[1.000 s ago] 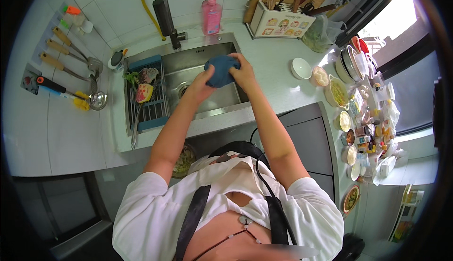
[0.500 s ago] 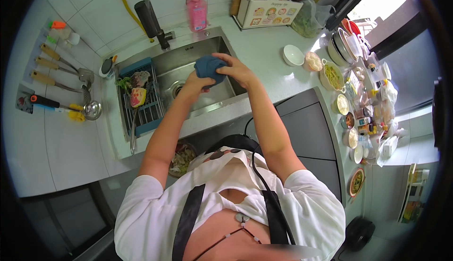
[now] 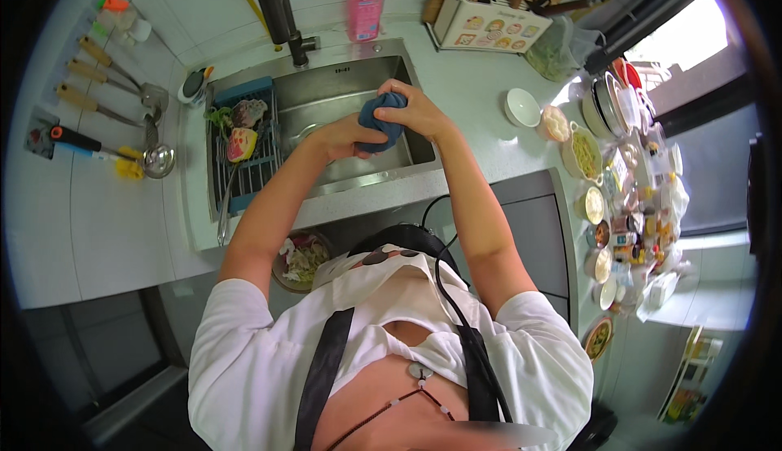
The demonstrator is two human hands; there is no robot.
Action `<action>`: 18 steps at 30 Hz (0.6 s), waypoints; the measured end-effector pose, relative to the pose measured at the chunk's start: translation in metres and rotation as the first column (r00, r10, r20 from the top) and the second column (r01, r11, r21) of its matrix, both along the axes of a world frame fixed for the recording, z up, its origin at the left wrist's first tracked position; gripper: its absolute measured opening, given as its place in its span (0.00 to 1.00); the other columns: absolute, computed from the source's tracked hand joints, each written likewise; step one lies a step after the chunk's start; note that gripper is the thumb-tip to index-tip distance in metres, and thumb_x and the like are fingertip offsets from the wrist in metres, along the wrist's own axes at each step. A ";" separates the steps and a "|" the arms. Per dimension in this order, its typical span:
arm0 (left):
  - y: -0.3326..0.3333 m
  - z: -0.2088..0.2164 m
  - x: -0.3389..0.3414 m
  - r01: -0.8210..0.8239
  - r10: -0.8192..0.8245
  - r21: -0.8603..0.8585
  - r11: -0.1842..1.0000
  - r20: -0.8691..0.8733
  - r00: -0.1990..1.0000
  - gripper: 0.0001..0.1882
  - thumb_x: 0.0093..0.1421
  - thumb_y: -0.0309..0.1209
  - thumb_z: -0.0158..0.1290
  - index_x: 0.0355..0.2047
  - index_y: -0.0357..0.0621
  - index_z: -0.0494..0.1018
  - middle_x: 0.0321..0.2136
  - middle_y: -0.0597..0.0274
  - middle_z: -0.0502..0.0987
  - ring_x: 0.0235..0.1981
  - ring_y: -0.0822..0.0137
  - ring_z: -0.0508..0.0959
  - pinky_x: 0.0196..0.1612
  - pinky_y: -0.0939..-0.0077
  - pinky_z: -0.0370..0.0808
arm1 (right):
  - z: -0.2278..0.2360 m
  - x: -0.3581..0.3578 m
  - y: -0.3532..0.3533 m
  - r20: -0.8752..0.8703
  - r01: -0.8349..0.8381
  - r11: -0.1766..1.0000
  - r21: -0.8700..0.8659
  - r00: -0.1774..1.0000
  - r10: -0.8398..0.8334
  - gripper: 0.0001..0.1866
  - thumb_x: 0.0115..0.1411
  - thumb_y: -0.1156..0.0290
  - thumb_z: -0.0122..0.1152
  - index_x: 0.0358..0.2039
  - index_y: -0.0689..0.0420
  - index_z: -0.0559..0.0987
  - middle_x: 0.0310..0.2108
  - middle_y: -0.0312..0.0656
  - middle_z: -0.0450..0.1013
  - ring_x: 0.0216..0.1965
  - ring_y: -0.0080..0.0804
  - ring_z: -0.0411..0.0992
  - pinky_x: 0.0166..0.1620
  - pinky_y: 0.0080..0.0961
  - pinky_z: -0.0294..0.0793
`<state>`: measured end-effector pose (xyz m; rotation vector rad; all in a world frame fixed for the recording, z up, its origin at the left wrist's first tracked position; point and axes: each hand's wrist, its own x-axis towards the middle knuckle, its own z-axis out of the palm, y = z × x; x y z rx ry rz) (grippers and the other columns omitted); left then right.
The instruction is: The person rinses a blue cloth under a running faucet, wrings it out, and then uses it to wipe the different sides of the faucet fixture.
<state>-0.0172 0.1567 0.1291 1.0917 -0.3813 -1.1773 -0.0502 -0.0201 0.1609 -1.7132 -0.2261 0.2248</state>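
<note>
A bunched blue cloth (image 3: 381, 122) is squeezed between my two hands above the steel sink (image 3: 326, 92). My left hand (image 3: 349, 136) grips it from the lower left, fingers partly hidden beneath. On the right side my right hand (image 3: 415, 111) wraps its fingers over the top of the cloth. Behind the sink stands a black faucet (image 3: 281, 19), apart from both hands. A blue drying rack (image 3: 267, 137) spans the sink's left part, with a patterned sponge (image 3: 242, 145) and some greens (image 3: 218, 117) on it.
A pink pump bottle (image 3: 365, 9) stands behind the sink. Rightward are a white utensil holder (image 3: 491, 21), a white bowl (image 3: 522, 107) and several dishes of food along the counter. A ladle (image 3: 159, 160) and spatulas hang on the left wall. Below the counter sits a basin of scraps (image 3: 308, 259).
The cloth has turned in my hands and looks more tightly bunched, with my fingers closed further around it. The whole view has shifted slightly.
</note>
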 end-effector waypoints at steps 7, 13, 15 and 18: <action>-0.018 -0.008 0.014 -0.355 -0.075 0.390 0.850 0.755 0.651 0.20 0.37 0.30 0.58 0.33 0.43 0.67 0.23 0.63 0.72 0.24 0.66 0.73 0.23 0.75 0.68 | -0.046 0.026 0.016 -0.101 0.323 0.935 0.148 0.945 -0.311 0.13 0.45 0.63 0.63 0.21 0.57 0.70 0.19 0.31 0.64 0.22 0.18 0.62 0.26 0.17 0.63; -0.027 -0.026 0.012 -0.636 -0.242 0.404 0.657 0.912 0.330 0.18 0.36 0.27 0.56 0.31 0.41 0.67 0.27 0.54 0.74 0.29 0.53 0.75 0.32 0.65 0.72 | -0.093 0.041 0.025 -0.347 0.515 0.787 0.338 0.846 -0.404 0.09 0.46 0.64 0.60 0.19 0.54 0.71 0.17 0.30 0.63 0.17 0.18 0.61 0.19 0.18 0.58; -0.029 -0.036 0.011 -0.692 -0.255 0.358 0.627 0.934 0.252 0.17 0.36 0.27 0.56 0.30 0.42 0.66 0.27 0.54 0.74 0.30 0.52 0.74 0.32 0.63 0.71 | -0.100 0.041 0.027 -0.426 0.556 0.759 0.339 0.810 -0.404 0.08 0.45 0.64 0.59 0.19 0.53 0.71 0.17 0.30 0.63 0.16 0.18 0.60 0.17 0.19 0.55; -0.035 -0.063 0.016 -0.742 -0.254 0.281 0.609 0.955 0.153 0.18 0.37 0.28 0.57 0.30 0.43 0.65 0.28 0.54 0.73 0.30 0.52 0.74 0.32 0.63 0.71 | -0.100 0.039 0.029 -0.510 0.632 0.699 0.334 0.745 -0.430 0.07 0.44 0.64 0.57 0.19 0.51 0.70 0.16 0.31 0.62 0.14 0.20 0.59 0.15 0.20 0.52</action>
